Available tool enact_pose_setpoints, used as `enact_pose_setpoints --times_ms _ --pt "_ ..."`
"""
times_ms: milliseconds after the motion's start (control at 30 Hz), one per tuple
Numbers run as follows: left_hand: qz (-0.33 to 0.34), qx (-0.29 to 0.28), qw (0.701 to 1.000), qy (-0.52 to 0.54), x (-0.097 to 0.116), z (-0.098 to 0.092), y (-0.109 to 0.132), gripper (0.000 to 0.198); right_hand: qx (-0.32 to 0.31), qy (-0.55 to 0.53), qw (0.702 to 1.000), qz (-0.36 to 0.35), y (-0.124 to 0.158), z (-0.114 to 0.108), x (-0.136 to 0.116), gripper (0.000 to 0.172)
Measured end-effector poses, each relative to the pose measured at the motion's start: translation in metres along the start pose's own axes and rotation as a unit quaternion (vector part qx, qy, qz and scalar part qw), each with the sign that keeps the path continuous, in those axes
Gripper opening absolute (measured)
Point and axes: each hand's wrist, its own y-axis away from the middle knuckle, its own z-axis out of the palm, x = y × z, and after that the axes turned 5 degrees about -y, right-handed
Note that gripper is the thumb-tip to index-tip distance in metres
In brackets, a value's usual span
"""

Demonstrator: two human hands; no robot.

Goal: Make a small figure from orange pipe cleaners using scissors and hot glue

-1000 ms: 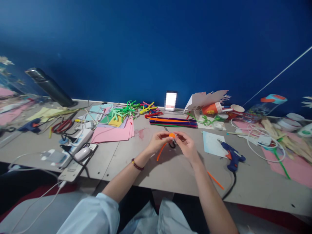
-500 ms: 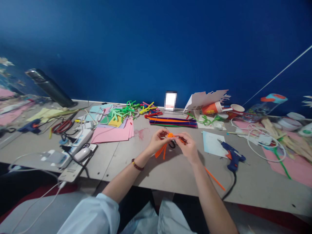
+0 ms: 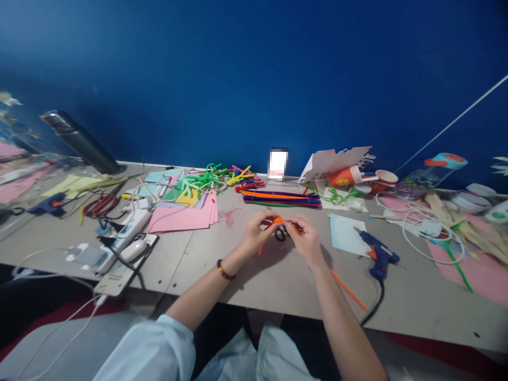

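Note:
My left hand (image 3: 257,233) is pinched on a small bundle of bent orange pipe cleaners (image 3: 278,219), above the middle of the table. From the right, the fingertips of my right hand (image 3: 305,243) meet the same bundle and are closed on it. An orange end pokes out below my left palm; most of the bundle is hidden by the fingers. Behind and between my hands lie scissors with black handle loops (image 3: 280,234). Another orange pipe cleaner (image 3: 349,290) lies on the table beside my right forearm.
A bundle of coloured pipe cleaners (image 3: 281,199) lies beyond my hands, with pink paper (image 3: 182,218) to the left. Rightward are a light blue sheet (image 3: 347,233) and a blue glue gun (image 3: 379,254) with its cord. A power strip (image 3: 129,233) lies at left.
My left hand has turned a little, and the orange strands hanging below it are now mostly out of sight. More of the scissors' handles shows. My right hand has barely moved.

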Motion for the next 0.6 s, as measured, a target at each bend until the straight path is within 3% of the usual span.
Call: enact_pose_setpoints --times_ms 167,367,467,600 --pt "-0.048 0.032 0.998 0.029 -0.002 0.002 0.001 0.026 0.003 0.005 1.0 -0.001 0.0 0.001 -0.001 0.022" --pt "-0.109 0.017 0.985 0.133 -0.008 0.004 -0.002 0.031 0.008 -0.005 1.0 0.015 0.001 0.002 -0.001 0.025" --pt "-0.132 0.045 0.976 0.167 -0.011 0.003 -0.006 0.032 0.019 -0.022 0.999 0.028 0.001 0.002 -0.002 0.026" --pt "-0.148 0.033 0.981 0.119 -0.015 -0.002 -0.01 0.03 0.034 -0.112 0.989 0.089 0.0 0.003 0.002 0.029"
